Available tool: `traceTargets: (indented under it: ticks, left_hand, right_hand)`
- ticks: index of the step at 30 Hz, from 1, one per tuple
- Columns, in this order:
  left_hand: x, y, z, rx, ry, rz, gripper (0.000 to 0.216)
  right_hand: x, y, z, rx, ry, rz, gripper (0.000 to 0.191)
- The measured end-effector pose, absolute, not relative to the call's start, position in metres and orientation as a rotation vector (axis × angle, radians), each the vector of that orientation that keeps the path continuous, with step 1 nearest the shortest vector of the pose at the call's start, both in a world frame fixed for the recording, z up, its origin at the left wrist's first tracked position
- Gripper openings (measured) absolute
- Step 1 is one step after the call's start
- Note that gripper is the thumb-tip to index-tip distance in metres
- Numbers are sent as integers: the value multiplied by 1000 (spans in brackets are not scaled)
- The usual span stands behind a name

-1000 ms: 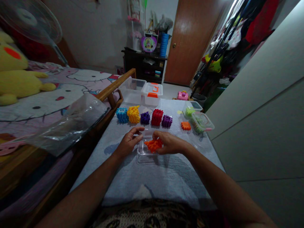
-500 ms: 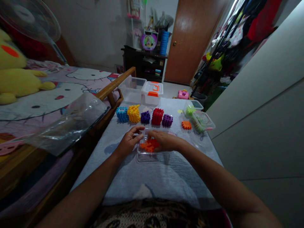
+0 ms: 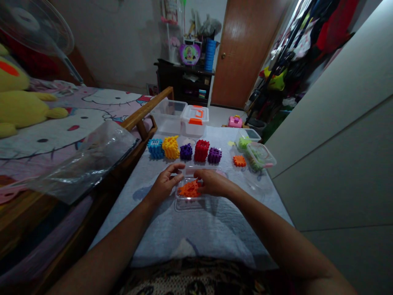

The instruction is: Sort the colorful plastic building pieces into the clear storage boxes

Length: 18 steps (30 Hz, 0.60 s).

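Note:
A clear plastic box (image 3: 192,198) holding several orange interlocking building pieces (image 3: 188,189) stands on the cloth in front of me. My left hand (image 3: 167,180) rests at the box's left side, thumb and fingers apart, with nothing in it. From the right, my right hand (image 3: 211,182) reaches into the box, its fingers bent around an orange building piece at the right of the pile. Part of that piece is hidden by the fingers. Behind the box, a clear lid-like part (image 3: 202,169) shows between my hands.
Beyond the box stand blue (image 3: 156,149), yellow (image 3: 171,147), purple (image 3: 186,152) and red (image 3: 202,150) block cubes, with another purple cube (image 3: 215,155). An orange block (image 3: 239,161) lies near green-filled containers (image 3: 260,156). A lidded box (image 3: 194,121) stands at the back; a wooden rail (image 3: 147,107) runs left.
My right hand has drawn slightly up and right from the orange pieces, so more of the pile shows. The left hand stays at the box's side. The view has shifted slightly.

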State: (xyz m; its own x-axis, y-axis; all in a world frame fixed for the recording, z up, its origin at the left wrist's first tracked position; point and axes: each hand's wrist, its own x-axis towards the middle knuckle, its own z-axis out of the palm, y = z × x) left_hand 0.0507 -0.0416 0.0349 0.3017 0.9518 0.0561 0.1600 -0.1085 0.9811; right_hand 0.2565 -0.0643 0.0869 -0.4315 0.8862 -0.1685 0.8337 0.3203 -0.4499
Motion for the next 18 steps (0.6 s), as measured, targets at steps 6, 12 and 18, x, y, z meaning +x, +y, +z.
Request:
traceTargets:
  ticks: [6, 12, 18]
  left_hand:
    - [50, -42, 34, 1498, 1049, 949, 40]
    - [50, -42, 35, 1494, 1068, 938, 39]
    - [50, -42, 36, 1533, 1069, 945, 36]
  right_hand:
    - [252, -62, 84, -1484, -2485, 789, 34]
    - [268, -70, 100, -1447, -2418, 806, 38]
    - [345, -51, 124, -1845, -2292, 324, 22]
